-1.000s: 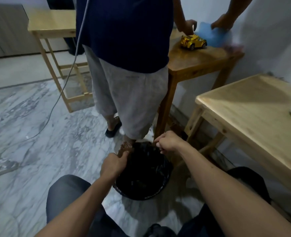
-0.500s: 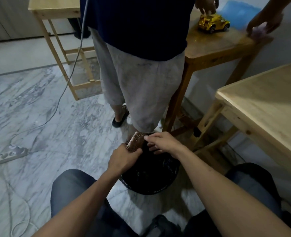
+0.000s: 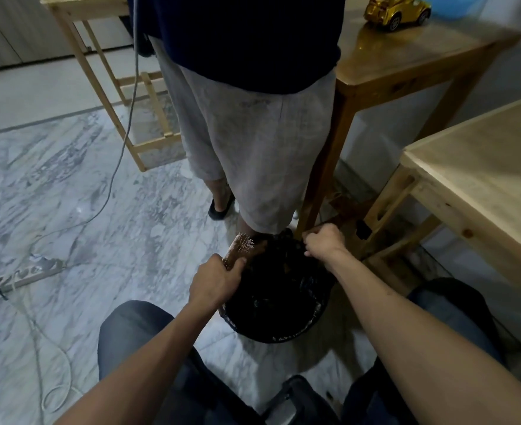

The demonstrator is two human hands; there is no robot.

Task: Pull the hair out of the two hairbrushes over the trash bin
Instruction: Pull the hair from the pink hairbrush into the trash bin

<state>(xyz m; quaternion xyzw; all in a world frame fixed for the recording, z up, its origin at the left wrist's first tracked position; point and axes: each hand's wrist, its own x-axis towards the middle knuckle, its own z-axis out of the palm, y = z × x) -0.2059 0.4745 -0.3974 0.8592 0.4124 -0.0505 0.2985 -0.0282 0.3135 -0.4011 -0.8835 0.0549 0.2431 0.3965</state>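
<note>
A wooden hairbrush (image 3: 241, 248) with metal bristles sticks up from my left hand (image 3: 214, 280), which grips its handle at the left rim of the trash bin (image 3: 314, 320). The bin is round, lined with a black bag, and stands on the floor between my knees. My right hand (image 3: 325, 242) hovers over the bin's far right rim with the fingers pinched together; whether it holds hair I cannot tell. A second hairbrush is not in view.
A person in grey shorts (image 3: 253, 142) stands right behind the bin. A dark wooden table (image 3: 406, 69) bears a gold toy car (image 3: 395, 9). A pale wooden table (image 3: 483, 167) is at right, a pale rack (image 3: 136, 87) at back left. A power strip (image 3: 26, 273) and cables lie on the marble floor.
My right hand has drawn away from the brush bristles to the right, over the bin's far rim. My view has tilted down; the left hand still holds the brush.
</note>
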